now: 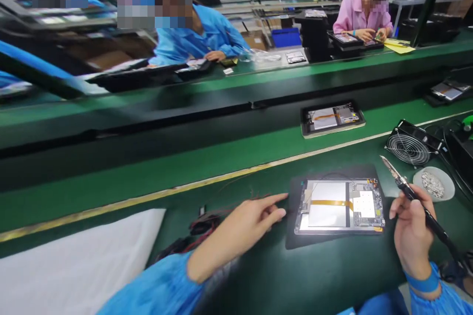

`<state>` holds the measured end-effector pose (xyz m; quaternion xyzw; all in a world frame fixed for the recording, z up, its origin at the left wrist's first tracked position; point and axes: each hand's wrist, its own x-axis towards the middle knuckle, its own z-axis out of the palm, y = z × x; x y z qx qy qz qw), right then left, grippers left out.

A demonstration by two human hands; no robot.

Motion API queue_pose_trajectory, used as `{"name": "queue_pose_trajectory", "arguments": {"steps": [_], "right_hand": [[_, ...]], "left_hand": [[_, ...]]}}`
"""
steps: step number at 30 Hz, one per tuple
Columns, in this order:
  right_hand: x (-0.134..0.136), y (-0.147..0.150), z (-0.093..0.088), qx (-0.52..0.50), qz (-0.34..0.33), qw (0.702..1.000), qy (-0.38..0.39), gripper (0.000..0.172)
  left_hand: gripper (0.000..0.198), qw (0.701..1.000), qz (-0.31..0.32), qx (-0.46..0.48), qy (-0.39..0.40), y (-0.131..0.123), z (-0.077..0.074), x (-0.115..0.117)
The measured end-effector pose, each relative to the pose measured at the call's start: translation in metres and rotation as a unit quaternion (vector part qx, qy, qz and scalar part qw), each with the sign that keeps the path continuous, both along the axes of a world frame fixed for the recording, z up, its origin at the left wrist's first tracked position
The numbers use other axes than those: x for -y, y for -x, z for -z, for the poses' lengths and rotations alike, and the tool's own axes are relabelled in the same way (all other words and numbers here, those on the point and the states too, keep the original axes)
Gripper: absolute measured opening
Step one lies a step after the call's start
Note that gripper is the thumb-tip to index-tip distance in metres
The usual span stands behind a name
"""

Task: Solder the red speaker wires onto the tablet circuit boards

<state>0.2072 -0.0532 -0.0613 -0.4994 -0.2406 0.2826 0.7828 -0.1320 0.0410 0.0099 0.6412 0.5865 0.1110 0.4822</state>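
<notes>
A tablet with its insides bare [328, 205] lies on a dark thin mat [293, 238] on the green bench. It shows silver battery plates, an orange ribbon cable and a circuit board at the right. My left hand [260, 216] is at the mat's left edge, index finger and thumb stretched out, other fingers curled, holding nothing. To the right of the tablet, my right hand [414, 229] grips a soldering iron [408, 189] like a pen. Its tip points up and left, apart from the tablet. Beyond that hand sits a small white bowl [449, 184] of pale bits.
Behind the bowl stands a small fan [408, 147] with a wire guard. Another opened tablet [332, 118] rests on the green strip ahead. Dark and red wires [203, 226] lie by my left forearm, near a white sheet [84, 256]. Co-workers sit across the bench.
</notes>
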Motion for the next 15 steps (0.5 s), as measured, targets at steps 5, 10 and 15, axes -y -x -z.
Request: {"name": "queue_pose_trajectory", "arguments": {"steps": [5, 10, 15], "right_hand": [[0.002, 0.002, -0.004, 0.001, -0.005, 1.000, 0.002, 0.030], [0.004, 0.001, -0.007, 0.017, 0.000, 1.000, -0.004, 0.029], [0.021, -0.005, -0.008, 0.042, 0.010, 0.999, -0.005, 0.030]], "left_hand": [[0.053, 0.991, 0.097, -0.018, 0.089, 0.009, -0.023, 0.018], [0.050, 0.981, 0.115, 0.020, 0.158, -0.014, -0.024, 0.043], [0.048, 0.981, 0.161, 0.002, 0.110, -0.036, -0.024, 0.058]]}}
